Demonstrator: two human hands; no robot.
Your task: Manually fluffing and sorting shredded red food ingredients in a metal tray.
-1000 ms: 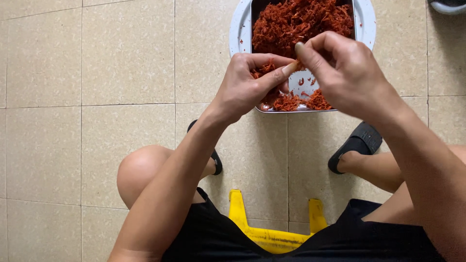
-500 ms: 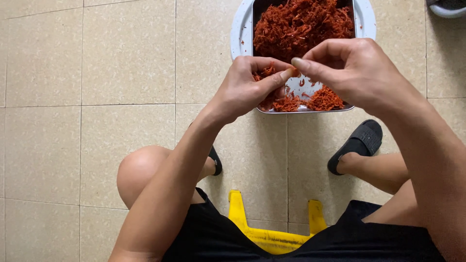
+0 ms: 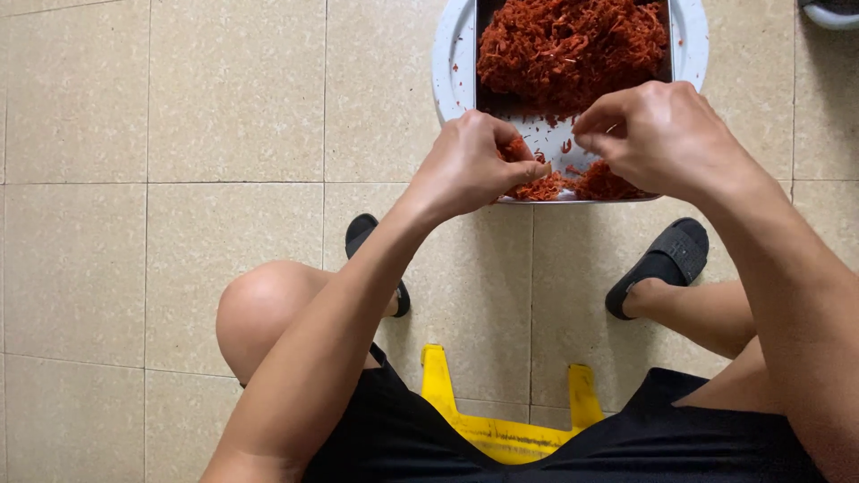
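1. The person is sitting on a low yellow plastic stool [image 3: 501, 429] over a beige tiled floor [image 3: 179, 134] and is working at a shallow metal tray [image 3: 573, 143] that is resting on a round white basin [image 3: 447, 54] just ahead of the knees.
2. The left hand [image 3: 470, 161] is curling shut, thumb and fingertips pinching a small clump of red shredded strands [image 3: 517, 150] above the near end of the tray.
3. The right hand [image 3: 658, 134] is hovering just beside it with fingers bent and tips drawn together; whether it is gripping any strands I cannot tell.
4. Judging from this, the step in hand is pulling a clump apart into finer shreds; the next move is likely calling for both hands to meet on the clump and tease it gently, keeping it over the tray.
5. The big heap of red shredded material [image 3: 573, 45] is filling the far part of the tray, looking dry, fibrous and tangled, while a smaller loose pile [image 3: 582, 186] is lying at the near edge.
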